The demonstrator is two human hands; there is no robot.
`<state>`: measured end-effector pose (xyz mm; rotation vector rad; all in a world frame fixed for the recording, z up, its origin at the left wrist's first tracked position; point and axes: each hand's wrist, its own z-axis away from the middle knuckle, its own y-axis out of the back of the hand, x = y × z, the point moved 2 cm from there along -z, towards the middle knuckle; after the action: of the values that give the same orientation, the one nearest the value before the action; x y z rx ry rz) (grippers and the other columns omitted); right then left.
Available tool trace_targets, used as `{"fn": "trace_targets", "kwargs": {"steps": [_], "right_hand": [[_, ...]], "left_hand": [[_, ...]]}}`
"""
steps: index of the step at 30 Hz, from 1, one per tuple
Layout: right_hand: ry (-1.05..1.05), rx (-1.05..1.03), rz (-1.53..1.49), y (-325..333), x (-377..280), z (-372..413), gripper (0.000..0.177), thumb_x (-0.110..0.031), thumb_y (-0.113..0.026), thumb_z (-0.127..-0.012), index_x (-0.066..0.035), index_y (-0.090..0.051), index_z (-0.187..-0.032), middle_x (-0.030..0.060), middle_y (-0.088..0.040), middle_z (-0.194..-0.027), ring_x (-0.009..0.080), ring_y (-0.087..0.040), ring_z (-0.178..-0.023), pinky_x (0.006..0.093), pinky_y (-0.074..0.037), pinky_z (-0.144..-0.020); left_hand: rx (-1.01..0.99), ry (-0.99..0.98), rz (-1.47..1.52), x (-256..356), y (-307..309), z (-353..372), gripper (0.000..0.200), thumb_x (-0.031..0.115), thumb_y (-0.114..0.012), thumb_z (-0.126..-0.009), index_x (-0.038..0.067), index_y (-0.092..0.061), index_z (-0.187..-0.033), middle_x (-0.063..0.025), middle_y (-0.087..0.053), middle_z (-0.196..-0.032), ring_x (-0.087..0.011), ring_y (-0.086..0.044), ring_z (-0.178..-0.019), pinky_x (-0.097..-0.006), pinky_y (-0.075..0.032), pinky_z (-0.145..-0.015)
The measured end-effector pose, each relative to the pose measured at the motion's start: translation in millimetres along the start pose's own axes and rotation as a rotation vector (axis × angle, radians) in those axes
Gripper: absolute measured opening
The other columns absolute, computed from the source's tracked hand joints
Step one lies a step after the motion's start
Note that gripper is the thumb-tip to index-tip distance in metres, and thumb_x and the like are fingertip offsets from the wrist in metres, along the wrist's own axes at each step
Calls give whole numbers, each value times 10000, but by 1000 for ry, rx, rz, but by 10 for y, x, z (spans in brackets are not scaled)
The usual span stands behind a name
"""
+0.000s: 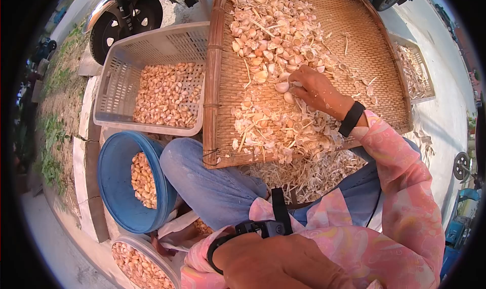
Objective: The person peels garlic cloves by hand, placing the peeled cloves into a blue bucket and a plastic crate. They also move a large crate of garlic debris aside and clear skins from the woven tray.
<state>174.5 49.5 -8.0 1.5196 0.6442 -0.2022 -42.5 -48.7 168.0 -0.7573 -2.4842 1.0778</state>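
On the woven tray (354, 30), the right hand (316, 89) is curling its fingers (299, 81), apparently pinching a garlic clove (282, 86). The left hand (273, 261) is hiding its grip. The tray is tilting on the lap, so raking could be pushing cloves over its rim.

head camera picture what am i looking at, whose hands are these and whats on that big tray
One camera, worn on a person's head, looks down at their own bare hands; no machine. A woven bamboo tray across their knees carries garlic cloves and papery skins. The right hand reaches into the pile, touching a clove. The left hand sits low, near the camera; whether it holds anything is hidden. A white crate and blue bucket alongside hold more cloves.
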Motion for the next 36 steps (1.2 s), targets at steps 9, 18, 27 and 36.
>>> {"fn": "trace_targets", "kwargs": {"steps": [9,18,27,36], "right_hand": [[47,-218,328,-208,-206,-118,178,-95,-567,-770,7,-476,-884,194,-525,-854,380,-560,-713,454,-456,-634],[-133,-8,-84,8,-92,178,196,-10,-560,-746,21,-526,-936,165,-554,-835,294,-586,-778,376,-476,-660],[-498,165,-1669,106,44,361,205,-23,-538,-867,-25,-539,-1072,83,-588,-974,171,-619,-915,215,-538,-755],[-527,132,-1486,227,-157,511,189,-93,-555,-870,-50,-541,-1054,74,-638,-903,132,-638,-802,197,-522,-644]], "left_hand": [[-41,-36,-75,14,-53,2,118,-29,-544,-851,-123,-601,-893,-326,-569,-996,-364,-625,-875,-355,-546,-753],[-66,-340,-273,-206,-78,-49,100,-62,-571,-815,-155,-591,-847,-337,-573,-960,-359,-633,-857,-353,-549,-753],[335,-76,-1094,490,302,34,208,2,-620,-793,1,-467,-934,-233,-560,-973,-240,-626,-705,-286,-555,-629],[769,426,-2045,1195,1603,72,228,49,-579,-817,-33,-594,-1030,-88,-617,-944,-156,-581,-867,-263,-455,-776]]}}
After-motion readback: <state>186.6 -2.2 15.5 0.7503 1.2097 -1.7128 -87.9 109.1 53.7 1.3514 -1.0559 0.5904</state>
